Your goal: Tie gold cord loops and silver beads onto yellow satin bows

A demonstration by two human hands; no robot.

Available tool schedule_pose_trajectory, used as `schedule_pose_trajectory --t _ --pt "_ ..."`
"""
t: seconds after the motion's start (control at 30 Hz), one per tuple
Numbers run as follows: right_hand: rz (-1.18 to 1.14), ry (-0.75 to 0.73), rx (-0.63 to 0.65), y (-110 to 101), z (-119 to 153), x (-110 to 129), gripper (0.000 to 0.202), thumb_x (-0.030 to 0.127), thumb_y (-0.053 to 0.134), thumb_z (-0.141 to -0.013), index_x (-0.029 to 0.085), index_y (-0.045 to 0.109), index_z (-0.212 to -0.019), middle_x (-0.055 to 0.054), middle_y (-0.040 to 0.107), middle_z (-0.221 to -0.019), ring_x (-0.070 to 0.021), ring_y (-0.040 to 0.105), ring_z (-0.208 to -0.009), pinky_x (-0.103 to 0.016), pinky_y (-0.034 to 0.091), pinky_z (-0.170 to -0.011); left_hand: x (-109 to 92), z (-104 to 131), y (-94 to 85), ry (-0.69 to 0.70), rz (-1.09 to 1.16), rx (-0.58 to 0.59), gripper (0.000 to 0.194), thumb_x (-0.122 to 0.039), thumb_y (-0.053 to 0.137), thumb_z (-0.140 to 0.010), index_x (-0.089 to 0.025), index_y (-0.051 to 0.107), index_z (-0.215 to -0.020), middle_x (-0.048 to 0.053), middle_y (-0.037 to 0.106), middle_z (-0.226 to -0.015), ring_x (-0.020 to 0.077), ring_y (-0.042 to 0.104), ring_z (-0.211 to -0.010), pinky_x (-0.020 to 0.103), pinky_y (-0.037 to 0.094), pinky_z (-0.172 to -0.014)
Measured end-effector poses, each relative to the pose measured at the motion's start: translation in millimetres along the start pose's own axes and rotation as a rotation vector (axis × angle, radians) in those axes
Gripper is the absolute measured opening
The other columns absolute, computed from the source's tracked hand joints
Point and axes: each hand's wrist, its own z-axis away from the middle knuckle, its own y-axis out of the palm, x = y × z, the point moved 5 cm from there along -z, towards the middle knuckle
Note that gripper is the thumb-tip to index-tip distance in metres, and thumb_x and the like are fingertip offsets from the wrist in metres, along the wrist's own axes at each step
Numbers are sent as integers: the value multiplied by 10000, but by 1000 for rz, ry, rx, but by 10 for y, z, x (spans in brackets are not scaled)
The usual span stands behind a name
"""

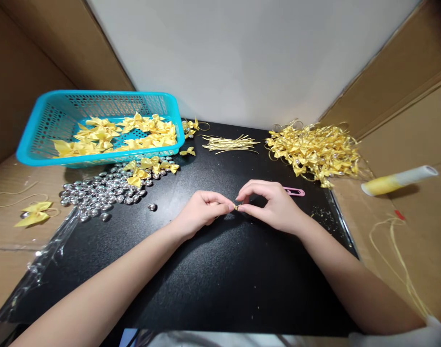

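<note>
Over the middle of the black tabletop [206, 270], my two hands meet at the fingertips. My left hand [202, 209] pinches a short piece of gold cord [237, 208] between thumb and forefinger; most of it is hidden by the fingers. From the other side, the thumb and forefinger of my right hand [269, 205] close around the cord's tip, which looks knotted or looped. A pink thread snipper or cutter [294, 192] lies just behind my right hand. One loose silver bead [152, 207] sits left of my left hand.
A turquoise basket [101, 161] of yellow ribbon bows stands back left, with silver beads [108, 188] heaped before it. Cut gold cords [229, 143] lie at the back centre. Finished bow loops [314, 149] pile up back right. A yellow-white tube [397, 180] rests at right.
</note>
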Motion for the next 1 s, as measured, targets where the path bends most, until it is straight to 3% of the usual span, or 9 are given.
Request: schedule_pose_trajectory --t 0.37,0.8,1.0 --pt "35 -67 17 24 4 35 107 198 631 -871 202 700 -790 -40 714 -817 -161 666 -750 -294 519 -715 32 -11 -10 -7 8 7 275 -398 785 -612 -141 736 -697 -93 313 -396 35 202 -380 208 101 -393" --pt "51 -99 0 -21 15 34 46 169 674 -831 190 703 -860 -47 717 -853 -159 652 -749 -297 524 -717 11 6 5 4 15 25 291 -413 801 -621 -138 745 -699 -95 297 -394 35 204 -392 206 105 -397" --pt "43 -117 -3 -4 17 23 265 210 768 -761 189 699 -1016 -52 708 -934 -163 645 -791 -308 534 -744 28 -10 -13 17 40 35 291 -402 801 -622 -132 735 -707 -96 323 -400 33 215 -388 192 120 -386"
